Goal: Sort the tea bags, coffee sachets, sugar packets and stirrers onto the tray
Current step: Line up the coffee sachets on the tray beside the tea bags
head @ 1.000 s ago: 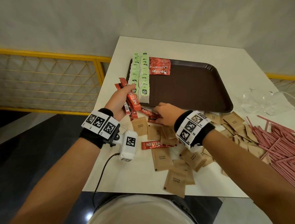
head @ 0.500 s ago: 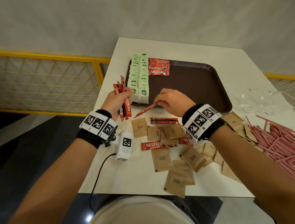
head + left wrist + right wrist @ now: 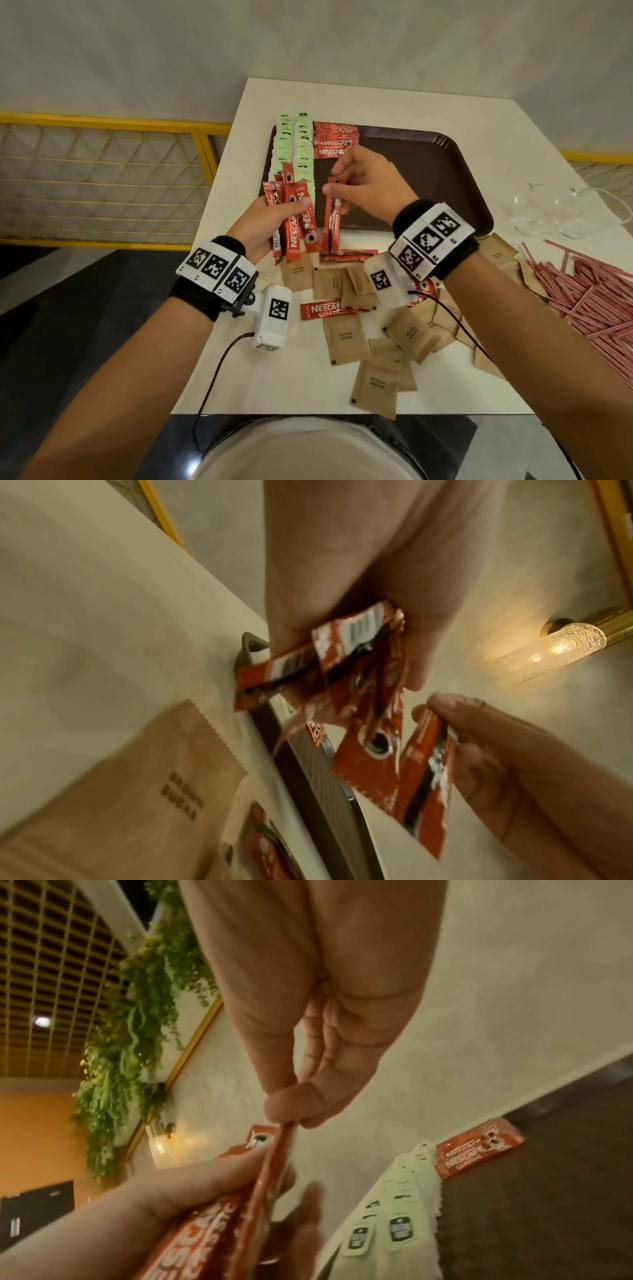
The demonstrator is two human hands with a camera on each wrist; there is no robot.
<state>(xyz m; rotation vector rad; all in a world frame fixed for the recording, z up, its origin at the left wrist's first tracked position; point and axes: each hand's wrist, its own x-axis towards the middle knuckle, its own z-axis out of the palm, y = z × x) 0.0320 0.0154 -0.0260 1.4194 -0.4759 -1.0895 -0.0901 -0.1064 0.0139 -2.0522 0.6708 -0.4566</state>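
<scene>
My left hand (image 3: 274,219) grips a fan of several red coffee sachets (image 3: 294,219) above the tray's near left corner. Close beside it, my right hand (image 3: 363,188) pinches one red sachet (image 3: 332,216) upright by its top; the right wrist view shows thumb and finger closed on that sachet (image 3: 274,1164). The brown tray (image 3: 428,178) holds two rows of green tea bags (image 3: 298,147) and a stack of coffee sachets (image 3: 334,142) at its far left. Brown sugar packets (image 3: 346,337), loose sachets (image 3: 329,310) and red stirrers (image 3: 589,301) lie on the white table.
Clear glassware (image 3: 548,212) stands right of the tray. A white sensor box (image 3: 274,315) with a cable lies near my left wrist. A yellow railing (image 3: 102,120) runs to the left, beyond the table edge.
My right hand picked a sachet off the table and lifted it up beside the bundle in my left hand. My left hand rose a little with its sachets.
</scene>
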